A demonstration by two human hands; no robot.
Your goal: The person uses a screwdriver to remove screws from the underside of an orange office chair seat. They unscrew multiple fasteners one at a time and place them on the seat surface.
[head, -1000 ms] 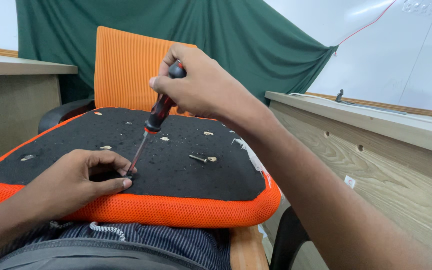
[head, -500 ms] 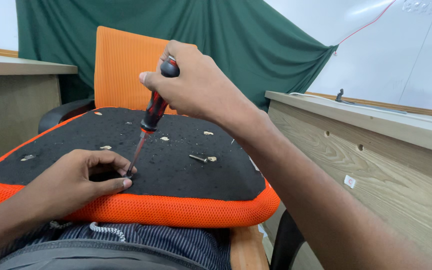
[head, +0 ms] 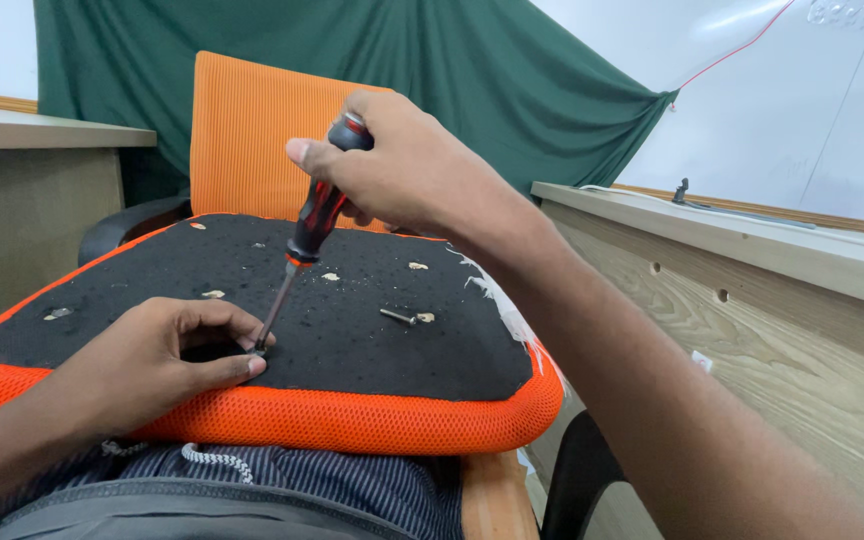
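Gripping the red-and-black handled screwdriver with a slim steel shaft point(head: 302, 240) near the top of its handle, the right hand point(head: 397, 170) is closing its fingers around the grip with the thumb stretched along the side, and it is holding the tool tilted, handle leaning up and to the right, tip pointing down and to the left. The tip is meeting the black fabric underside of the orange mesh-edged seat cushion point(head: 352, 340) close to the cushion's near edge, and the cushion is lying across the person's lap on the dark striped trousers point(head: 332, 485).

The left hand point(head: 152, 365) is resting flat on the black fabric at the near left, with thumb and forefinger curling towards each other around the spot where the tip is landing; whatever is sitting between them is too small to make out. To the right of the shaft, well apart from both hands, a loose silver screw point(head: 398, 317) is lying on the black fabric, just beside a pale fitting hole.

Behind the cushion an orange ribbed chair back point(head: 252, 130) is standing upright in front of a dark green cloth curtain point(head: 492, 70). A light wooden counter point(head: 752, 290) is running along the right side, and a white board point(head: 772, 110) is leaning above it
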